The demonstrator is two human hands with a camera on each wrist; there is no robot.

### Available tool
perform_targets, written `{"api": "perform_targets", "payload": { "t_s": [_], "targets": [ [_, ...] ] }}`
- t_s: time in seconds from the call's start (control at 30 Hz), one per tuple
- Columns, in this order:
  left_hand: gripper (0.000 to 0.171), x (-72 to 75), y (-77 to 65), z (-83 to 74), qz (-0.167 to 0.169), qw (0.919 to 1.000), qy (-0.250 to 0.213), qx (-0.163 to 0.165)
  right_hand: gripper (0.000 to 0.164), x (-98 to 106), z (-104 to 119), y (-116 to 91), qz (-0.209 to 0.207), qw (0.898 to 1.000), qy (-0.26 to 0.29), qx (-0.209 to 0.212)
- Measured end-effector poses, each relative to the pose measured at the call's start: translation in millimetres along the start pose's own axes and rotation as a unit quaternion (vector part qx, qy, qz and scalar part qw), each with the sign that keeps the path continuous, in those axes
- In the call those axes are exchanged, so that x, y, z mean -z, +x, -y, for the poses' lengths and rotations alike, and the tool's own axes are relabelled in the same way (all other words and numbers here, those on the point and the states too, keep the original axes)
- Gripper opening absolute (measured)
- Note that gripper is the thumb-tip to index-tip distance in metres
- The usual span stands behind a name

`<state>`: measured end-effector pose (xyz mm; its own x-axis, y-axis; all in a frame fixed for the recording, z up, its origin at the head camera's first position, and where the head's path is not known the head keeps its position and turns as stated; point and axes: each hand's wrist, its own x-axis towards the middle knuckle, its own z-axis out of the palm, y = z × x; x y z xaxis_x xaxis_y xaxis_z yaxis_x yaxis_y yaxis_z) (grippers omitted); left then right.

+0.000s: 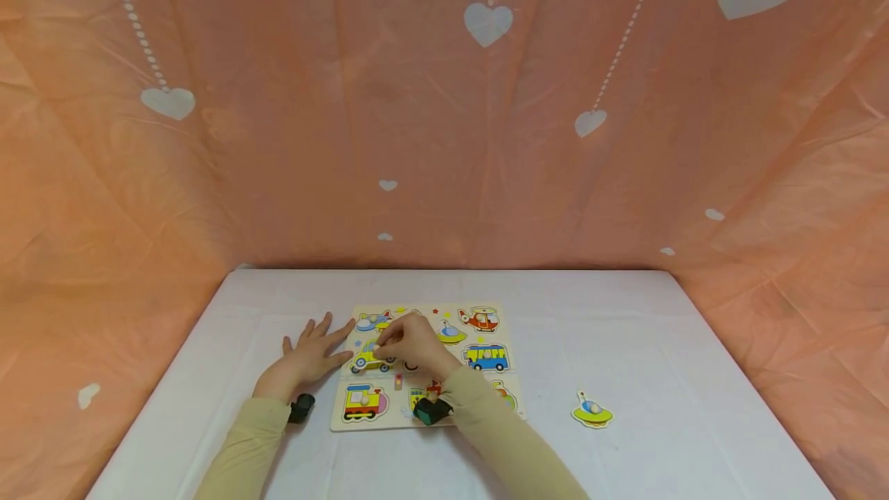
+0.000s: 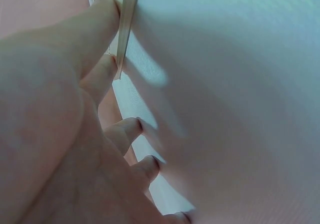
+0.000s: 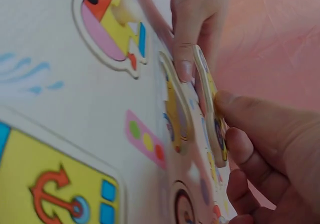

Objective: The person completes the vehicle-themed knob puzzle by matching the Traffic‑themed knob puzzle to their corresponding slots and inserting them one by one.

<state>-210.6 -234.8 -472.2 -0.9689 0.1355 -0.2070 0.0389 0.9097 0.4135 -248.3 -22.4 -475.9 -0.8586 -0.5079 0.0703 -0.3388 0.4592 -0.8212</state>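
My right hand [image 1: 417,346] pinches a yellow car puzzle piece [image 1: 366,356] by its knob. In the right wrist view the car piece [image 3: 214,114] stands on a tilt, raised off the board, beside the car-shaped recess [image 3: 176,109]. Beneath lies a wooden peg puzzle board [image 1: 397,412] with vehicle pictures. My left hand [image 1: 305,361] lies at the board's left side with fingers spread. Its thumb [image 2: 102,17] and index finger touch the board's edge, while the other fingertips rest on the white cloth. My right hand hides part of the board's middle.
A loose flying saucer piece [image 1: 593,410] lies on the white table [image 1: 667,346] right of the board. On the board are a train [image 1: 364,403], a bus [image 1: 487,357] and a helicopter [image 1: 481,320]. A pink curtain [image 1: 444,130] with hearts hangs behind the table.
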Motion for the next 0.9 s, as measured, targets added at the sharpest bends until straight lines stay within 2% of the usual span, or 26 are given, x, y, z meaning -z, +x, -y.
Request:
{"api": "perform_targets", "payload": {
  "t_s": [0.23, 0.6, 0.9],
  "targets": [
    [0.067, 0.4, -0.2, -0.5, 0.004, 1.0000, 0.000, -0.005, 0.008, -8.2, -1.4, 1.9, 0.006, 1.000, -0.008, -0.008],
    [0.067, 0.1, 1.7, 1.0, 0.000, 0.9999, 0.000, -0.010, 0.010, -13.8, 1.9, 2.6, 0.000, 0.999, 0.018, -0.039],
    [0.067, -0.2, 1.6, 1.9, 0.002, 1.0000, -0.002, -0.005, 0.010, -17.9, 1.6, 1.9, -0.002, 0.999, 0.019, -0.030]
  ]
}}
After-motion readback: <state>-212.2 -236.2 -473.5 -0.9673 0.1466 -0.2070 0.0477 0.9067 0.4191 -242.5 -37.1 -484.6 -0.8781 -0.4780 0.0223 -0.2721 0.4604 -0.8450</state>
